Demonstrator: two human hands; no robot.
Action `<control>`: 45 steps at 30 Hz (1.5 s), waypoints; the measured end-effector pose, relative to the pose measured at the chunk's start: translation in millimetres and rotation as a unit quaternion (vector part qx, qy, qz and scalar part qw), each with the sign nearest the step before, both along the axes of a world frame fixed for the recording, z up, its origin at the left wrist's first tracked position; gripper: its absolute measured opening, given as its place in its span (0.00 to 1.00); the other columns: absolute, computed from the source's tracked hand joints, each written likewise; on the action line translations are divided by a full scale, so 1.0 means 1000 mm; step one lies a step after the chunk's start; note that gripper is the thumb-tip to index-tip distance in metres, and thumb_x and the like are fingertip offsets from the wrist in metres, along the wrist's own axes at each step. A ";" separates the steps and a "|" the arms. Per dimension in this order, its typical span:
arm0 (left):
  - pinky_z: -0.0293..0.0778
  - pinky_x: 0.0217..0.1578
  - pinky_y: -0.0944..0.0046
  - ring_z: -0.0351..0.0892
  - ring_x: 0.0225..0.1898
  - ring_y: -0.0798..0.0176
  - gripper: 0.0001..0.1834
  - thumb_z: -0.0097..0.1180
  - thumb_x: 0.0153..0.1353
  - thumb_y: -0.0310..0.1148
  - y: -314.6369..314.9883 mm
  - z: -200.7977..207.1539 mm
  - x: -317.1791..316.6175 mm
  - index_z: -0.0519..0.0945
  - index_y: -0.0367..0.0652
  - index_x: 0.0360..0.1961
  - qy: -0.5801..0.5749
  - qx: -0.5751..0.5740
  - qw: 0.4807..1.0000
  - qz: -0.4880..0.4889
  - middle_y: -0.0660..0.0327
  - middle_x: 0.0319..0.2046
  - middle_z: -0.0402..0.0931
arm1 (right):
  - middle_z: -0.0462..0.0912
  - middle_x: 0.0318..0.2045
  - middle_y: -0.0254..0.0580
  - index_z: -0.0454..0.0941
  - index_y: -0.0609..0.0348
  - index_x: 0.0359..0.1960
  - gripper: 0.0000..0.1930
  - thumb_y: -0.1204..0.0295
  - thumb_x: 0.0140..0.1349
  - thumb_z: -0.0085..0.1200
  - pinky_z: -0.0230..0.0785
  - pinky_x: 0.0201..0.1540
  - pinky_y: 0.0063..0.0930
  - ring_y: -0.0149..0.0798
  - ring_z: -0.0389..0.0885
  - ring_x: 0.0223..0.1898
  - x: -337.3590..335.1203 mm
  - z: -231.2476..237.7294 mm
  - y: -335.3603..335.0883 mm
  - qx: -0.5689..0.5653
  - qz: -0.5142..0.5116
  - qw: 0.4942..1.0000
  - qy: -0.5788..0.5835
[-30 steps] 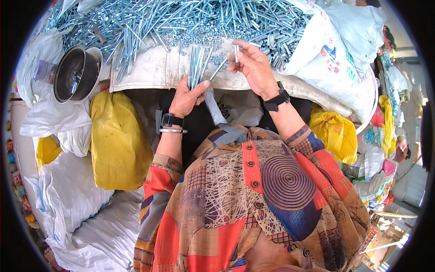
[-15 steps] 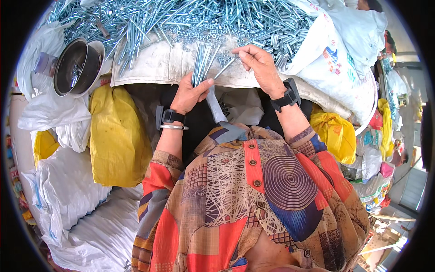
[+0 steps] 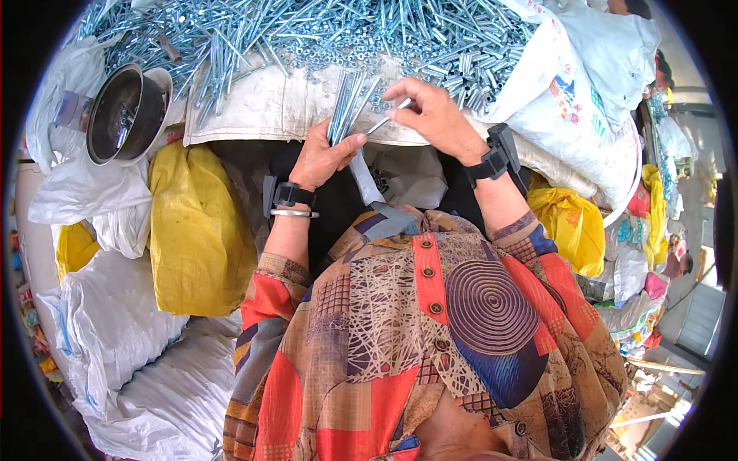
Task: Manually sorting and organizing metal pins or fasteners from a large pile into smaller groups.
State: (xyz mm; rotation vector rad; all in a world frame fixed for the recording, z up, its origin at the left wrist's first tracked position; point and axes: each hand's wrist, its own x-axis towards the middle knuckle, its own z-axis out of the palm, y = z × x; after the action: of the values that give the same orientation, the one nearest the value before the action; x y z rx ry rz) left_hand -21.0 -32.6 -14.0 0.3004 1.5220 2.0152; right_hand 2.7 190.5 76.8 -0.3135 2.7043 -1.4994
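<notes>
My left hand [image 3: 329,157] is closed around a bundle of thin silvery metal rods [image 3: 344,107], their ends fanning upward. One more rod [image 3: 381,123] slants out from beside the left thumb, and its upper end is pinched in the fingers of my right hand [image 3: 430,115]. Just beyond both hands spreads a wide heap of loose rods [image 3: 254,31]. Small nuts [image 3: 330,58] lie along the heap's near side, and short metal sleeves [image 3: 473,77] are piled to the right of them.
A white cloth [image 3: 254,104] covers the work surface's near edge. At the left stands a dark metal pot [image 3: 119,115] with a few metal pieces inside. Yellow bags [image 3: 200,230] and white sacks [image 3: 123,323] crowd the left; a large white sack [image 3: 569,107] bulges at the right.
My right fingers have curled in around the upper end of the slanting rod, where the index finger was stretched out before. The left hand with its bundle has stayed nearly still.
</notes>
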 end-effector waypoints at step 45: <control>0.60 0.16 0.73 0.65 0.17 0.75 0.11 0.60 0.65 0.37 -0.006 0.007 -0.003 0.74 0.44 0.33 -0.059 0.068 0.994 0.057 0.68 0.20 0.69 | 0.78 0.23 0.32 0.77 0.63 0.32 0.04 0.75 0.57 0.56 0.68 0.25 0.22 0.26 0.76 0.22 -0.028 0.022 0.035 0.063 0.129 0.953 -0.267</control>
State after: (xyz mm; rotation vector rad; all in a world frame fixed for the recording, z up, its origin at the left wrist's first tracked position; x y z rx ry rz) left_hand -23.6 -38.9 -7.4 0.1482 1.3596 2.1899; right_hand -25.5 225.9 98.5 -0.2077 2.2159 -1.1300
